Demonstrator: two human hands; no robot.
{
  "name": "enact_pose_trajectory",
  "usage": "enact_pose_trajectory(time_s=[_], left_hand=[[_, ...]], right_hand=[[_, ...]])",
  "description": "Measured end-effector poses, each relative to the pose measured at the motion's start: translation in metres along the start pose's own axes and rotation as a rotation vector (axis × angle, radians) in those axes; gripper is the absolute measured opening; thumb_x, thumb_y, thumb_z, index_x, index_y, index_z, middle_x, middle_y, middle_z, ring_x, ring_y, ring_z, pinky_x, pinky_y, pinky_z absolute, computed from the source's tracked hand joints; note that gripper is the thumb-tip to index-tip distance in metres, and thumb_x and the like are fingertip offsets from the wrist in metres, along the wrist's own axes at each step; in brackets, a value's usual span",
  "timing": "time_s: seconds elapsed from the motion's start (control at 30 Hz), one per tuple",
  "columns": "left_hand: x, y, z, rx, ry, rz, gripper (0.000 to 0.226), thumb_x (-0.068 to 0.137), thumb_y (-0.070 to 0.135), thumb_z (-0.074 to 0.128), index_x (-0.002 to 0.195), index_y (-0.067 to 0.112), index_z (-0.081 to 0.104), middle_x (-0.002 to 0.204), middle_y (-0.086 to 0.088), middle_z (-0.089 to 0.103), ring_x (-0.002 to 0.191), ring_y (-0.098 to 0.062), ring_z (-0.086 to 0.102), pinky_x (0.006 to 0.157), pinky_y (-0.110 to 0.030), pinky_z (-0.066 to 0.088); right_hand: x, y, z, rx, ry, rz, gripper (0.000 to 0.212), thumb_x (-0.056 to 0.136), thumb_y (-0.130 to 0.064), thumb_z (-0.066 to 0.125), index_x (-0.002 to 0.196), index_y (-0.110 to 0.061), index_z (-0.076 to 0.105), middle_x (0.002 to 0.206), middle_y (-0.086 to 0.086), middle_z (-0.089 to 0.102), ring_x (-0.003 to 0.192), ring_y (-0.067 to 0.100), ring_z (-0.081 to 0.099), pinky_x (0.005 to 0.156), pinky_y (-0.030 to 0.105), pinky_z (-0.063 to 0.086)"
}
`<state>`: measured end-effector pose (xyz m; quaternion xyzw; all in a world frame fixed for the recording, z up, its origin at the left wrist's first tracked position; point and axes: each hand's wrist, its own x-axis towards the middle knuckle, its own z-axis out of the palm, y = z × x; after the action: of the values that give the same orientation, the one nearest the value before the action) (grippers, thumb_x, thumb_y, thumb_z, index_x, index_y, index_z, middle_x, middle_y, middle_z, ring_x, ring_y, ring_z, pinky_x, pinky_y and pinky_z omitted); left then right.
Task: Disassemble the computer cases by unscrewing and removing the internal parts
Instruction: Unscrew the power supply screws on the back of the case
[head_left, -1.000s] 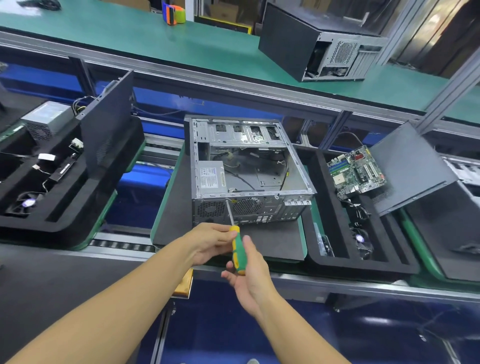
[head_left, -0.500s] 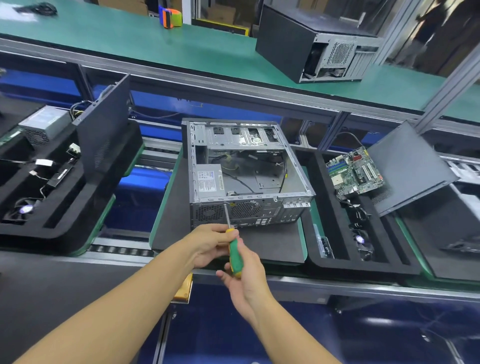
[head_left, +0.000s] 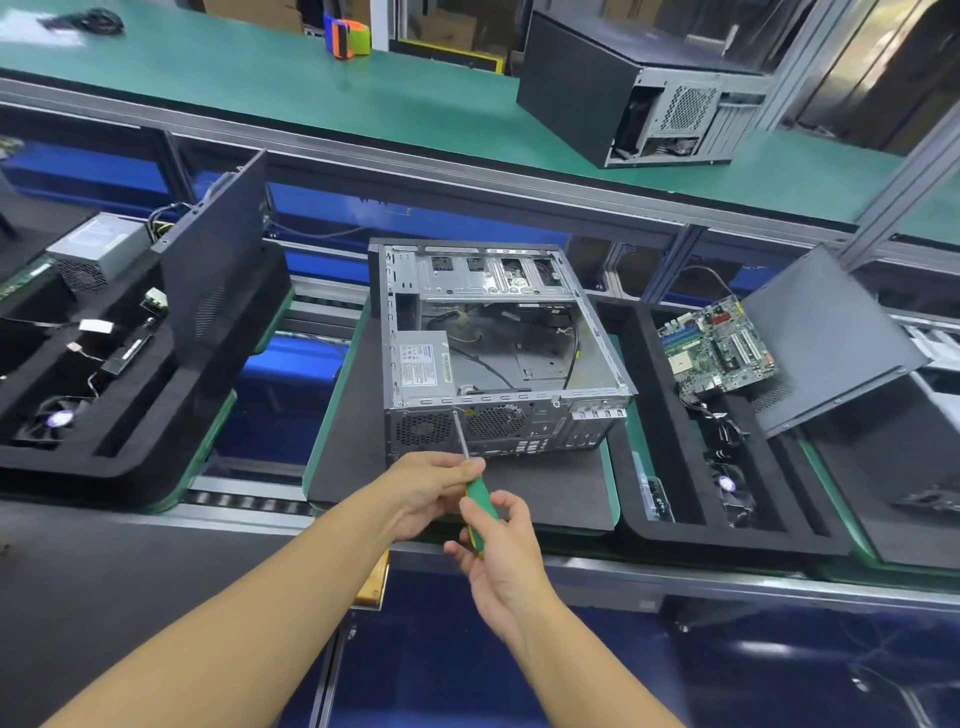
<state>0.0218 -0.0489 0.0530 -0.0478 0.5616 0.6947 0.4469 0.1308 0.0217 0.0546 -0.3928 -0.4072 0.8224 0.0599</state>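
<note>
Open computer case sits on a black mat. Its side panel is off and the motherboard is already out, both lying to the case's right. The power supply is still mounted in the case's near-left corner, with loose cables on its floor. Right hand wraps the green screwdriver handle and left hand pinches the shaft just ahead of it, tip set on the case's rear wall beside the supply. Looks past halfway: supply screws, the supply itself and cables left.
</note>
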Motion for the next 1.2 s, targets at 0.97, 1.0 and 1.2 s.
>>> enact_pose_trajectory(time_s=[0.97,1.0,1.2], left_hand=[[0.054,0.023,0.021,-0.297,0.463,0.062,0.015,0.096,0.015,0.065,0.101,0.001,0.067,0.085,-0.009,0.072,0.072,-0.015,0.07,0.06,-0.028,0.056],[0.054,0.023,0.024,-0.298,0.455,0.064,0.015,0.096,0.015,0.064,0.099,0.001,0.066,0.083,-0.008,0.07,0.071,-0.015,0.068,0.061,-0.028,0.055],[0.049,0.017,0.024,-0.398,0.45,0.112,0.007,0.096,0.007,0.056,0.094,0.001,0.059,0.075,-0.007,0.058,0.064,-0.015,0.058,0.062,-0.03,0.056]], right_hand=[[0.007,-0.01,-0.014,-0.203,-0.095,0.082,0.032,0.092,-0.007,0.07,0.115,-0.021,0.054,0.111,0.014,0.058,0.073,0.016,0.065,0.062,0.029,0.057],[0.006,-0.011,-0.014,-0.217,-0.108,0.085,0.029,0.093,-0.007,0.067,0.116,-0.019,0.054,0.11,0.013,0.057,0.076,0.016,0.063,0.059,0.029,0.056],[0.002,-0.017,-0.028,-0.37,-0.174,0.084,0.01,0.096,-0.012,0.049,0.102,-0.011,0.057,0.088,0.007,0.048,0.059,0.012,0.048,0.044,0.025,0.035]])
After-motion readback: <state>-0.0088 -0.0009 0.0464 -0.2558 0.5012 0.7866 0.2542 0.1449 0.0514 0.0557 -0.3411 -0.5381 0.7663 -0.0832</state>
